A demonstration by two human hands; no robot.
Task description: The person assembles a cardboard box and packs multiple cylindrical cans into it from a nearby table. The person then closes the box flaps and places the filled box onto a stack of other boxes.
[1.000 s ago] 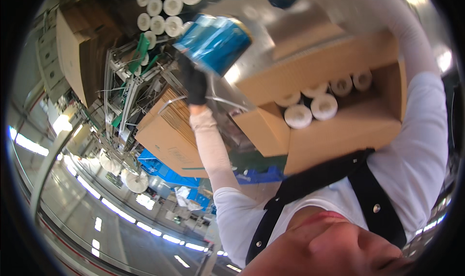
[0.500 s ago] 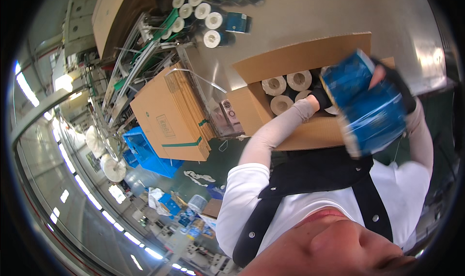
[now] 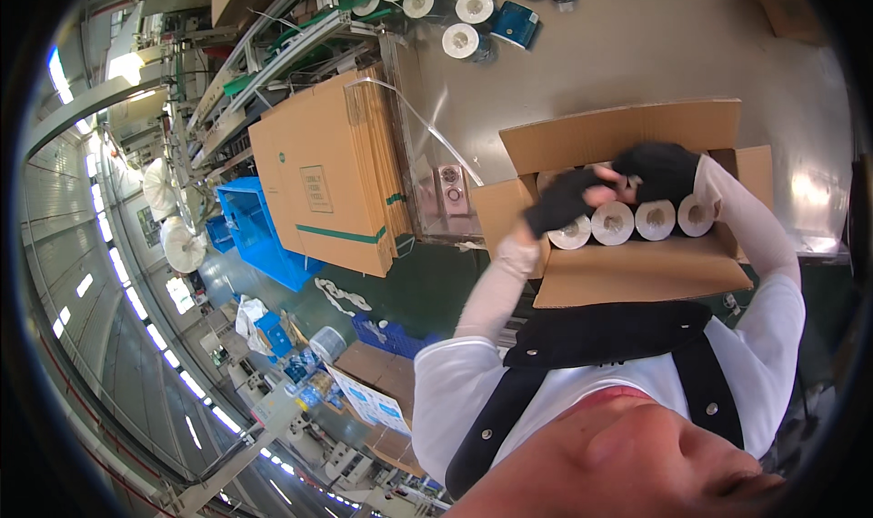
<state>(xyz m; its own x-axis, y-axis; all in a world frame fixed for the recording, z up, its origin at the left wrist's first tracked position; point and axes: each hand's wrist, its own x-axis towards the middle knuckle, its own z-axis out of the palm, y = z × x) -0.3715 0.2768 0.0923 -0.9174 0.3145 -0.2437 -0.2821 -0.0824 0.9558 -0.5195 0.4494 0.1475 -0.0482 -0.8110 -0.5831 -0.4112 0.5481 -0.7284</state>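
An open cardboard carton (image 3: 637,281) stands in front of me, its flaps folded outward. White paper rolls (image 3: 612,223) with hollow cores sit in it, ends up, in a row on my side. Over these rolls, my left hand (image 3: 566,200) in a black fingerless glove reaches in from the left, fingers stretched and apart. My right hand (image 3: 662,170), gloved alike, comes in from the right with loosely bent fingers, its tips close to the left's. Neither visibly holds anything. The hands hide part of the rolls behind them.
More wrapped rolls (image 3: 475,7) stand on the metal table (image 3: 655,54) at the far left, beside a blue pack (image 3: 516,24). Flattened cartons (image 3: 318,177) lean left of the table, by a blue crate (image 3: 255,231). A small pinkish box with dials (image 3: 454,191) sits near the carton.
The blue-wrapped pack of rolls has left my right hand and a full near row shows in the carton. Both hands have come together over it. The view has shifted.
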